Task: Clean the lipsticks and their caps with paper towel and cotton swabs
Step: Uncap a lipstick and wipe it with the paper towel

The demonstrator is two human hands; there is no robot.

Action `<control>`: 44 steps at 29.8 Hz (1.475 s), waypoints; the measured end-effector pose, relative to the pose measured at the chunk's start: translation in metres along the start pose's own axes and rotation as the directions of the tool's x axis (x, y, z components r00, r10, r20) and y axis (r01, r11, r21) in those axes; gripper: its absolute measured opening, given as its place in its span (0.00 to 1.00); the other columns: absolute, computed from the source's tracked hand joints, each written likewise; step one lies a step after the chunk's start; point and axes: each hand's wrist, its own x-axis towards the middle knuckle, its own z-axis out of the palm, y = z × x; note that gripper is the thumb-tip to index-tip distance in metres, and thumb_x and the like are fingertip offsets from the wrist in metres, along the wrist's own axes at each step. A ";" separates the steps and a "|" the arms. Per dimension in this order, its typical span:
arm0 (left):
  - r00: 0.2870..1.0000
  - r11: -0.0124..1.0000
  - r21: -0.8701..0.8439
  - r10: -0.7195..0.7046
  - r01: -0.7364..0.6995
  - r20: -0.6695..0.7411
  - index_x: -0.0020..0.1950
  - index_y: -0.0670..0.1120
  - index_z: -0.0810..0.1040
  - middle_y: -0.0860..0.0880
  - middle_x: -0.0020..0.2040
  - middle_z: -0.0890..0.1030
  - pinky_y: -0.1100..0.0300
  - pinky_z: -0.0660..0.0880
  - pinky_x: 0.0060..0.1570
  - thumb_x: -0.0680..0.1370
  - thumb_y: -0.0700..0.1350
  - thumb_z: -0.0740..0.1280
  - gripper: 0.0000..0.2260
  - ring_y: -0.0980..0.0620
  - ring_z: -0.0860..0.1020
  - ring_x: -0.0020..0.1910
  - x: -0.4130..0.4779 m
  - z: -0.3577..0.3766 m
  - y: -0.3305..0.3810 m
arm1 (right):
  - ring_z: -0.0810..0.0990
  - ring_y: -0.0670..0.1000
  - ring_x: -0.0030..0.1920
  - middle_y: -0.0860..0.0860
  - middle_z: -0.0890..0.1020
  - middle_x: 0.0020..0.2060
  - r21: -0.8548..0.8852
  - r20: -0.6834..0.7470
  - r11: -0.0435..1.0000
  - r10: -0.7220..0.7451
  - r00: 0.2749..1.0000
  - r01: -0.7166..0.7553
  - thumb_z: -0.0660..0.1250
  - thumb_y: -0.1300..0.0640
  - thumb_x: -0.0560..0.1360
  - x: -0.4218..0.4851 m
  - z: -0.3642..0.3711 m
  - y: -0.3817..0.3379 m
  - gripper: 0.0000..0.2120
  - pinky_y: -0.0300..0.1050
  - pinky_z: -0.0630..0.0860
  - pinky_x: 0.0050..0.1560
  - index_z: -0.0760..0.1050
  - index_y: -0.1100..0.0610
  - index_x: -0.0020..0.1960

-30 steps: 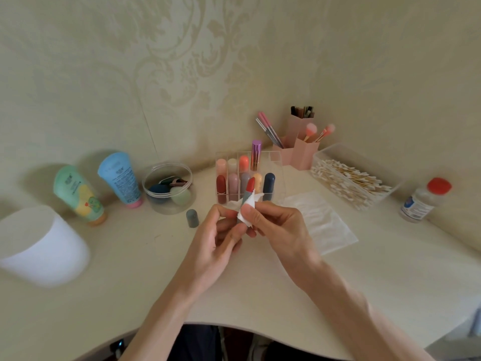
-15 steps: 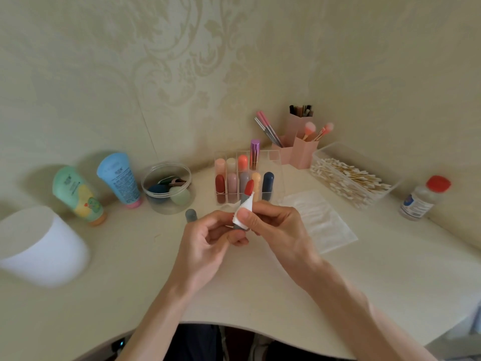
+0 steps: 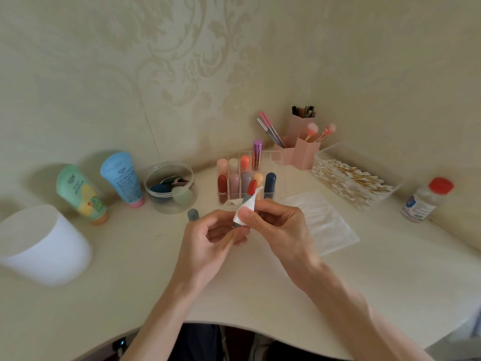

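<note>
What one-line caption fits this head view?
Left hand holds an uncapped grey-cased red lipstick while right hand pinches a white paper towel scrap against its barrel.

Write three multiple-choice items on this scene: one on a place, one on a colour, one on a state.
1. Where is the loose grey cap? A in the organiser; B on the desk by the left hand; C in the swab box.
2. The held lipstick has a tip that is: A purple; B blue; C red.
3. The right hand: A pinches paper towel on the lipstick; B lies flat; C holds a swab.
Key: B, it stands on bare desk; C, the exposed tip is red; A, the towel is pinched against the lipstick.
</note>
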 end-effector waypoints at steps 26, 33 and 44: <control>0.949 0.998 0.069 -0.015 -0.007 0.315 0.54 0.47 0.82 0.50 0.42 0.81 0.59 0.75 0.42 0.85 0.47 0.62 0.10 0.50 0.76 0.38 -0.004 -0.004 0.001 | 0.78 0.64 0.39 0.72 0.76 0.41 -0.097 0.058 0.995 0.036 0.998 -0.030 0.78 0.53 0.76 0.002 -0.013 -0.009 0.10 0.59 0.77 0.51 0.87 0.61 0.49; 0.997 0.997 0.067 0.046 -0.050 0.068 0.56 0.44 0.83 0.46 0.43 0.86 0.62 0.77 0.38 0.77 0.42 0.73 0.09 0.47 0.83 0.35 -0.002 0.000 -0.002 | 0.82 0.53 0.44 0.69 0.83 0.44 -0.044 -0.012 0.998 0.044 0.999 -0.044 0.77 0.58 0.76 0.000 -0.005 -0.009 0.08 0.41 0.79 0.51 0.87 0.62 0.50; 0.978 0.992 0.116 0.033 -0.058 0.207 0.64 0.47 0.81 0.50 0.50 0.86 0.60 0.78 0.44 0.82 0.44 0.69 0.12 0.50 0.84 0.42 -0.003 -0.003 -0.001 | 0.81 0.54 0.40 0.67 0.82 0.44 -0.039 -0.014 0.999 0.006 1.000 -0.006 0.76 0.59 0.77 -0.001 -0.007 -0.012 0.07 0.41 0.78 0.47 0.87 0.64 0.50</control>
